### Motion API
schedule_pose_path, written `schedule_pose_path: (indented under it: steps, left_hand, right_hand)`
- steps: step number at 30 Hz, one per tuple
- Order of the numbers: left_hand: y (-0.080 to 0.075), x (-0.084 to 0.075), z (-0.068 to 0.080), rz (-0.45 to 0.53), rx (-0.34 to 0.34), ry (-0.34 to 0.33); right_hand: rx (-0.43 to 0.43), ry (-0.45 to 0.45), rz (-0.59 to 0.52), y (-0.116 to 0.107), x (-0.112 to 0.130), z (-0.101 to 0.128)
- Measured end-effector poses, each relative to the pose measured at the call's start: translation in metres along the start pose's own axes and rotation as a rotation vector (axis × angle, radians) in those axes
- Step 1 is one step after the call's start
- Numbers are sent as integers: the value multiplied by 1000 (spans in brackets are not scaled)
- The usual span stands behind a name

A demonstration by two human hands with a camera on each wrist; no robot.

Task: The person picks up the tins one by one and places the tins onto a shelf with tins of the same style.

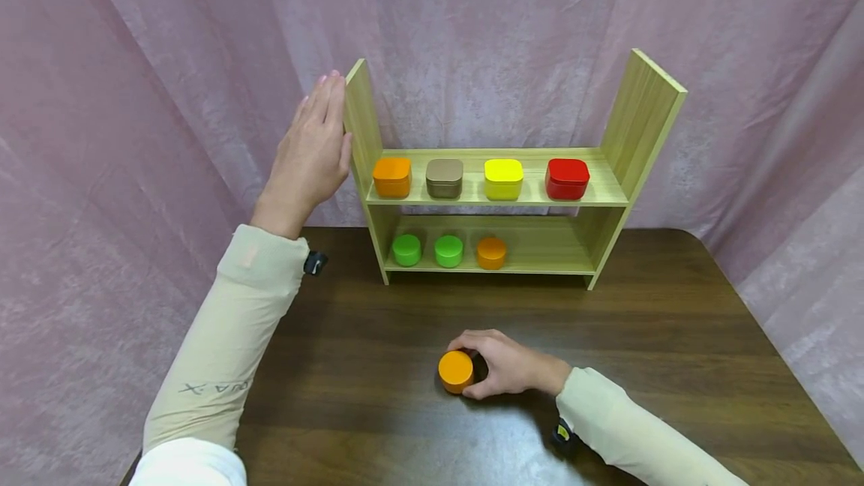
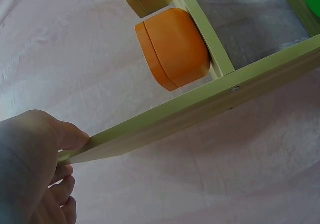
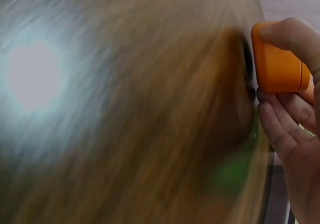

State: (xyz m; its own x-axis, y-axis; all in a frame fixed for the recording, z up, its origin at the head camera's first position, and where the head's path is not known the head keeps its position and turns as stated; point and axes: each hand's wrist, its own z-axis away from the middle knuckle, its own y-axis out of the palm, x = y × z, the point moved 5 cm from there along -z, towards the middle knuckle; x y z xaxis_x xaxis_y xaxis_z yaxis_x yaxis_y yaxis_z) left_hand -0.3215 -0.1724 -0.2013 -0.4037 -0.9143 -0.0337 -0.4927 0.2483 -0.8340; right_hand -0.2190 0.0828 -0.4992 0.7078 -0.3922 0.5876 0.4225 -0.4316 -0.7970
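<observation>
My right hand (image 1: 506,366) grips a small round orange lidded box (image 1: 455,372) at the tabletop, in front of the wooden shelf (image 1: 486,244). In the right wrist view the thumb lies on one side of the box and the fingers are at its other side. My left hand (image 1: 312,142) is raised at the shelf's left side panel (image 1: 363,115). The left wrist view shows the panel's end between its thumb (image 2: 74,136) and fingers.
On the upper shelf board stand square lidded boxes: orange (image 1: 392,177), brown (image 1: 444,178), yellow (image 1: 502,179) and red (image 1: 567,179). Two round green boxes (image 1: 407,250) and a round orange one (image 1: 491,253) stand below. A pink curtain (image 1: 202,58) hangs behind the dark wooden table (image 1: 378,336).
</observation>
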Motion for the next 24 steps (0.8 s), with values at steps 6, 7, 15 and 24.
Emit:
schedule_pose_path:
  steps: [6,7,15,24]
  left_hand:
    - [0,0,1,0,-2,-1]
    - [0,0,1,1,-1,-2]
    - [0,1,1,-1,3,-2]
    - [0,0,1,-5,3,3]
  right_hand:
    - [-17,58,-2,-14,-13,19]
    - [-19,66,-6,-16,-15,22]
    - [-86,123,-7,-39,-38,53]
    - [-232,168,106,-80,-62,87]
